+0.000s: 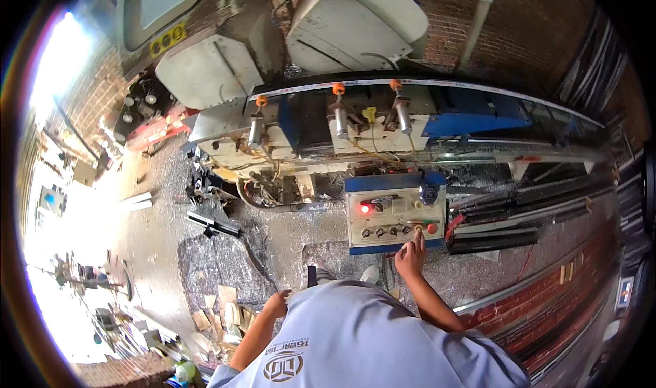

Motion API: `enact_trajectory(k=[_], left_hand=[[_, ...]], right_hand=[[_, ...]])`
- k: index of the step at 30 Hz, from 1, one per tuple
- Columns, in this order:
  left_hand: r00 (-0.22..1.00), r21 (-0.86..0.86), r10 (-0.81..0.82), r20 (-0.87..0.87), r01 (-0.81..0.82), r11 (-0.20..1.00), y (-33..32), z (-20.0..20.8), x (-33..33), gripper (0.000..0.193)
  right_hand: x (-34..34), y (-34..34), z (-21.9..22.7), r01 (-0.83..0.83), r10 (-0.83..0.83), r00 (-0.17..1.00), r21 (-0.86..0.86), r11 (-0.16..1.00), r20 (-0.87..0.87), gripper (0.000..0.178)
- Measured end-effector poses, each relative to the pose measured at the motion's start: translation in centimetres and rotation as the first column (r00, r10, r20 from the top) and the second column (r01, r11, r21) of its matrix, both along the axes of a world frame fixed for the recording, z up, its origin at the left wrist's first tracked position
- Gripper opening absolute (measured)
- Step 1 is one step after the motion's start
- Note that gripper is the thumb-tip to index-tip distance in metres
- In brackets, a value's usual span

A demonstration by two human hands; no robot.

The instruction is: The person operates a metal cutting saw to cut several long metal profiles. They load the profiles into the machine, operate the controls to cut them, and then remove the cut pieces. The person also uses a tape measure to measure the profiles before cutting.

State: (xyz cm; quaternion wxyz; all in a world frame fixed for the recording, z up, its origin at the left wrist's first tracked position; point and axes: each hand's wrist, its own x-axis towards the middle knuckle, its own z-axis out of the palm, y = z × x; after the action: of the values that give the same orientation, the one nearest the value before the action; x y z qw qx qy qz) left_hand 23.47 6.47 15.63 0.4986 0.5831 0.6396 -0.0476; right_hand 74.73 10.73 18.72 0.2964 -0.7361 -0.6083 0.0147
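My right hand reaches to a control box with a pale face and blue edges. Its index finger is stretched out onto a button in the lower row, and the other fingers are curled; I see nothing held in it. Beside that fingertip sits a red push button. A red lamp glows at the box's upper left, above several dark knobs. A blue object lies on the box's top right corner. My left hand hangs low beside my shirt, away from the machine; its fingers are mostly hidden.
Beyond the box stands a long machine with several orange-topped clamp cylinders along a long profile bar. Dark profiles are stacked at right. Offcuts and cardboard scraps lie on the floor at left.
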Motion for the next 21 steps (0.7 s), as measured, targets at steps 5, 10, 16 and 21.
enact_trajectory(k=[5,10,16,21], left_hand=[[0.98,-0.012,0.089,-0.179,-0.093,0.996,-3.4,-1.9,-3.3,0.058],[0.972,-0.092,-0.049,-0.229,0.029,0.995,-5.7,-4.4,-7.8,0.061],[0.998,0.056,0.047,-0.048,-0.044,0.997,-4.6,-4.4,-13.3,0.06],[0.983,-0.018,0.114,-0.145,-0.118,0.993,-4.7,-3.4,-15.6,0.042]], right_hand=[[0.6,0.5,-1.2,0.018,-0.018,1.0,-0.015,1.0,0.003,0.019],[-0.2,1.3,-0.7,0.14,-0.144,0.989,-0.095,0.986,-0.031,0.017],[-0.5,2.5,-0.9,0.341,-0.353,0.936,-0.271,0.9,0.005,0.021],[-1.0,2.5,1.5,0.385,-0.419,0.907,-0.319,0.866,-0.041,0.026]])
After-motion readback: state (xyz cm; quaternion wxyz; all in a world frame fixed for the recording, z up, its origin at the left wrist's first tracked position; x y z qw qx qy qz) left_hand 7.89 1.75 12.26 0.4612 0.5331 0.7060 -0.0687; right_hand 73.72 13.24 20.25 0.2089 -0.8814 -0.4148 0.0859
